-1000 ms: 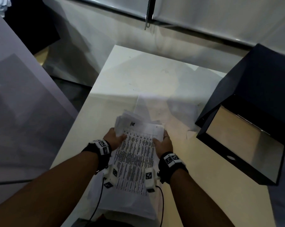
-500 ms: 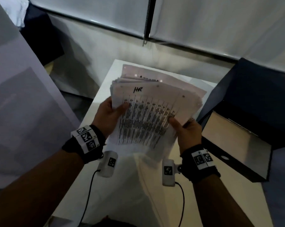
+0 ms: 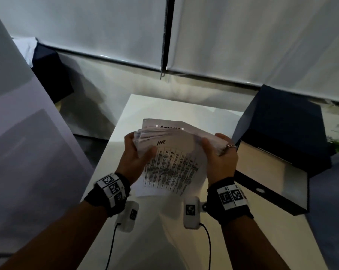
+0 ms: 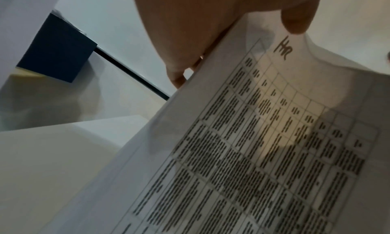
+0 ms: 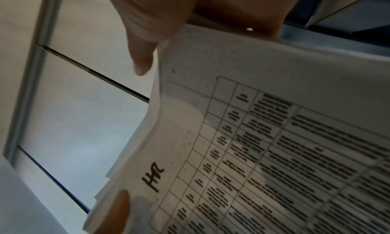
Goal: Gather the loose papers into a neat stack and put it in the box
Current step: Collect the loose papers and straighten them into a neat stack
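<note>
Paper stack held up over white table, top sheet marked "HR". Left hand clamped on stack's left edge, right hand gripping right edge. Open dark box just right of stack.

The top sheet of the papers bears handwritten "HR"; its printed table seems too blurred to read.

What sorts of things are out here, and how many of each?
Paper stacks: 1, the papers, held in the left hand and the right hand
Dark boxes: 2, the open box, another box
Tables: 1, the white table
Total: 4
</note>
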Demonstrator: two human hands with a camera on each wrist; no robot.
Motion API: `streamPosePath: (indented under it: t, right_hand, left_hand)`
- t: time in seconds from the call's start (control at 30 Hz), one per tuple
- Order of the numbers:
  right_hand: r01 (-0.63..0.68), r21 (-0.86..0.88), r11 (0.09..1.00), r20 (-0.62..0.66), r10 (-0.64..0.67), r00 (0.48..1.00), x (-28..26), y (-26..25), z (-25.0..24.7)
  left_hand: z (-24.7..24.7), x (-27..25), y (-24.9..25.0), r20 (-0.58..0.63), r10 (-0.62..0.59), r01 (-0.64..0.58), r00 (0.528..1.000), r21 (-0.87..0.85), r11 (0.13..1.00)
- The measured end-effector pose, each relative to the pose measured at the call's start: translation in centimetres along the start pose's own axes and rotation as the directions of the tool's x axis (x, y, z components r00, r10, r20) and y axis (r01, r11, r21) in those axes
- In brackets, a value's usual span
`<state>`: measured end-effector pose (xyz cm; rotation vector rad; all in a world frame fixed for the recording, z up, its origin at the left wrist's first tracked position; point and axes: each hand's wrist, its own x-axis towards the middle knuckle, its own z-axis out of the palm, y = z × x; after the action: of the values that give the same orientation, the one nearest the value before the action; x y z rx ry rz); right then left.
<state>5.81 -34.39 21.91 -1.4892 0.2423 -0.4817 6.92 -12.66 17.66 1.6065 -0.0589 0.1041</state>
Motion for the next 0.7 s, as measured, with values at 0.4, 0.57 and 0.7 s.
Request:
streamPosePath:
  t: [0.4, 0.57, 0.7]
  right_hand:
    - [0.013, -0.067, 0.998, -0.113, -0.02, 0.993, 0.9, -0.2, 0.8]
    - [0.089, -0.14, 0.986, -0.008, -0.091, 0.996, -0.2, -0.4, 0.6]
    - [0.04, -0.146, 0.988, 0.052, -0.033, 0.998, -1.0, 0.5, 0.2]
  left_hand:
    - [1.1, 2.9, 3.5, -0.23, 0.061, -0.084, 0.971, -0.091, 0.992]
    - [1.3, 4.1, 3.9, -0.301, 0.057, -0.069, 0.952, -0.03, 0.997]
    - [1.0, 4.0, 3.7, -0.316, -0.021, -0.019, 0.948, -0.123, 0.992]
